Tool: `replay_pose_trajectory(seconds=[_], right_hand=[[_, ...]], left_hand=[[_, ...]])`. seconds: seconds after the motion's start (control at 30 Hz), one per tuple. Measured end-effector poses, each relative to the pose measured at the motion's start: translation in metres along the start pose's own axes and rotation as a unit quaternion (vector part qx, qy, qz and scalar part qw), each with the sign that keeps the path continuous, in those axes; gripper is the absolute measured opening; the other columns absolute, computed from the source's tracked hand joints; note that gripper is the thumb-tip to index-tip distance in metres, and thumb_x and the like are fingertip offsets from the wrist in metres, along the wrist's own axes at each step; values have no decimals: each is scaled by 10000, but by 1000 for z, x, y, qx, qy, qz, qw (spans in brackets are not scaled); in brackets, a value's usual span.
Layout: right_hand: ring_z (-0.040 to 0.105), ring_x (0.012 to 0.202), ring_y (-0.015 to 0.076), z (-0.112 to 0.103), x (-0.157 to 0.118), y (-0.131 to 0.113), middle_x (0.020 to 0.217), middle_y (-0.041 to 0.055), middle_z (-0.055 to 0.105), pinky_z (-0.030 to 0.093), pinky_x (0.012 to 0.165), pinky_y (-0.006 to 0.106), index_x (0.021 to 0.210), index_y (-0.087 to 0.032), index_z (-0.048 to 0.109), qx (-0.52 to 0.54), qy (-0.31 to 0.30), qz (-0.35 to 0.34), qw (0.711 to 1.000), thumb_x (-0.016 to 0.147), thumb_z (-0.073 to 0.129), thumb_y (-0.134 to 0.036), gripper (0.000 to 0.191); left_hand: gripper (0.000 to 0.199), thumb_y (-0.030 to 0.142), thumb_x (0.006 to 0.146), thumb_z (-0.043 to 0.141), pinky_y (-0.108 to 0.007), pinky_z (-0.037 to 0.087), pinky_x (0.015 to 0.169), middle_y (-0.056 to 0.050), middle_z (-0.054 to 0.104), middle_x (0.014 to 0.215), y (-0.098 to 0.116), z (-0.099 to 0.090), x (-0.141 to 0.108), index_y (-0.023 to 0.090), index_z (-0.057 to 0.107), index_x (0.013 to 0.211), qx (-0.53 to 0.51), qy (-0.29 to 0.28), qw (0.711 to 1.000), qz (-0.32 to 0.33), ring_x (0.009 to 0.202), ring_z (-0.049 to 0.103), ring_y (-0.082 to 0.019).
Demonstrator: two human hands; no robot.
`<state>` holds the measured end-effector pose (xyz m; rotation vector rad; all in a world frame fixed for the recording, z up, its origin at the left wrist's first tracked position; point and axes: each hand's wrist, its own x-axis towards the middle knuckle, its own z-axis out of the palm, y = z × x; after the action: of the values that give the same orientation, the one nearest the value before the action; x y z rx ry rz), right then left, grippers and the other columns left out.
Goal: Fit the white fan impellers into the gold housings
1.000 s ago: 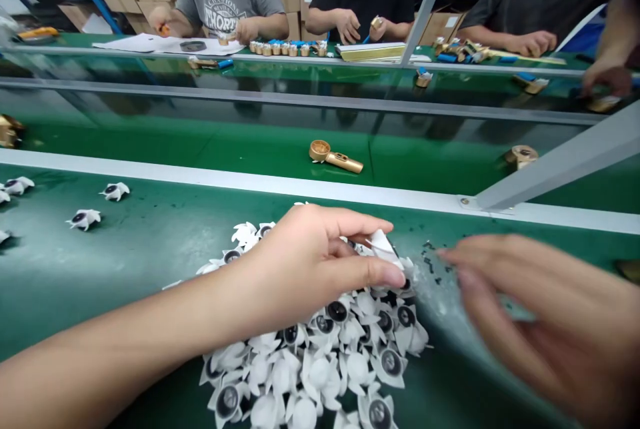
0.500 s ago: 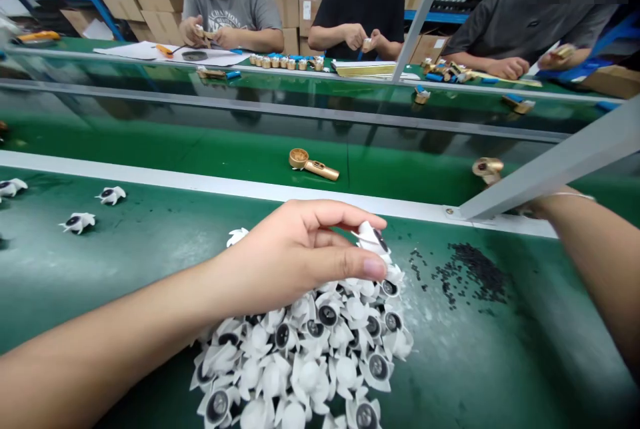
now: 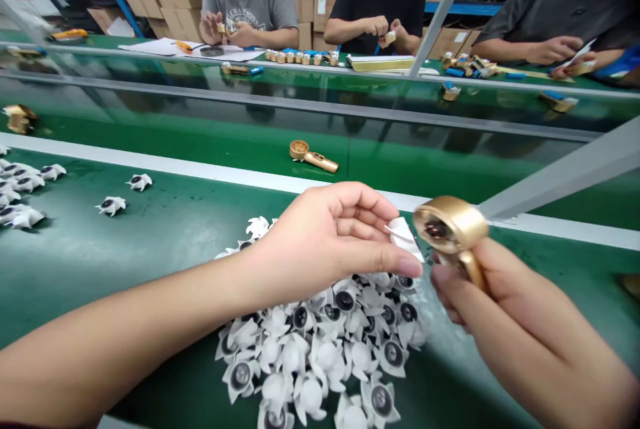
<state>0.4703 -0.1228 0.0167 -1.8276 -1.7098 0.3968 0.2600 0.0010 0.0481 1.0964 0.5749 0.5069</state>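
A white fan blade piece (image 3: 404,237) is pinched between the thumb and fingers of my left hand (image 3: 340,236), above a heap of white fan blades (image 3: 310,356) with dark hubs. My right hand (image 3: 520,302) is closed round the handle of a gold fan housing (image 3: 453,222). The round head of the housing faces left, close to the white blade but apart from it. Part of the handle is hidden by my right fingers.
Another gold housing (image 3: 315,156) lies on the green belt (image 3: 225,129) beyond the white rail. Loose blades (image 3: 111,205) lie at the left. A slanted metal post (image 3: 560,169) rises at the right. Across the line, several people handle small parts.
My right hand has come in from the far right with a gold housing, up to my left hand. My left hand still holds the blade, and the view has shifted slightly.
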Motion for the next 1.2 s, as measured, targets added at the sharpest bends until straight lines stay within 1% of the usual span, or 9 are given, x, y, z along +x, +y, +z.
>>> replay_pose_trajectory(seconds=[0.07,0.13,0.3,0.43,0.53,0.77,0.93,1.07,1.2], right_hand=[[488,532,136,10,4,-17,671,-32,557,436,422,222,916,-252,508,36,-40,16,998,995,522,-444,208],[483,517,135,16,7,-24,650,-40,543,434,412,220,908,-258,493,41,-28,29,998,991,517,-454,214],[495,476,140,19,9,-22,611,-38,555,428,383,222,884,-258,474,-1,-2,23,1000,977,532,-437,210],[458,431,125,18,11,-22,556,-51,507,390,351,209,809,-262,421,-33,15,-10,999,982,527,-373,231],[459,416,124,18,13,-22,550,-60,518,382,341,205,816,-267,430,-31,8,-29,999,977,532,-349,207],[474,437,129,21,14,-24,565,-57,532,394,362,205,846,-267,451,-28,-5,-28,999,983,507,-341,165],[481,423,138,20,12,-24,581,-43,546,396,370,229,854,-269,413,-66,-24,-36,997,995,481,-359,181],[474,380,163,21,10,-21,542,-54,509,361,372,269,861,-278,368,-116,-3,-51,992,980,476,-336,170],[447,378,164,20,7,-21,530,-58,501,328,359,284,878,-275,370,-106,-46,-101,988,985,445,-330,142]], left_hand=[[429,59,610,906,-216,604,765,19,743,777,-1,1,-2,171,631,920,-13,-1,1000,9,761,741,-121],[426,69,607,907,-226,607,774,12,750,779,-1,2,-2,170,631,915,-26,-4,1000,15,774,747,-132],[408,103,604,912,-233,609,783,12,748,782,-4,-1,1,172,653,911,-10,14,1000,26,794,753,-146],[395,117,622,905,-236,613,793,28,740,776,-6,-4,4,181,656,922,-3,23,999,27,803,759,-150],[386,135,638,902,-262,624,810,21,746,790,-8,-5,5,181,657,934,-3,16,999,35,831,767,-172],[390,105,624,905,-272,629,837,8,757,795,-9,-5,6,176,663,920,8,17,999,33,851,771,-181],[382,106,623,908,-288,622,817,-7,767,783,-10,-5,6,170,663,909,-19,7,1000,6,818,773,-185],[417,136,577,942,-298,608,749,-20,755,749,-12,-5,8,150,641,865,-60,28,998,-23,731,759,-177],[483,155,510,973,-276,584,726,-22,742,782,-13,-6,11,141,631,852,-48,30,997,-51,702,727,-142]])
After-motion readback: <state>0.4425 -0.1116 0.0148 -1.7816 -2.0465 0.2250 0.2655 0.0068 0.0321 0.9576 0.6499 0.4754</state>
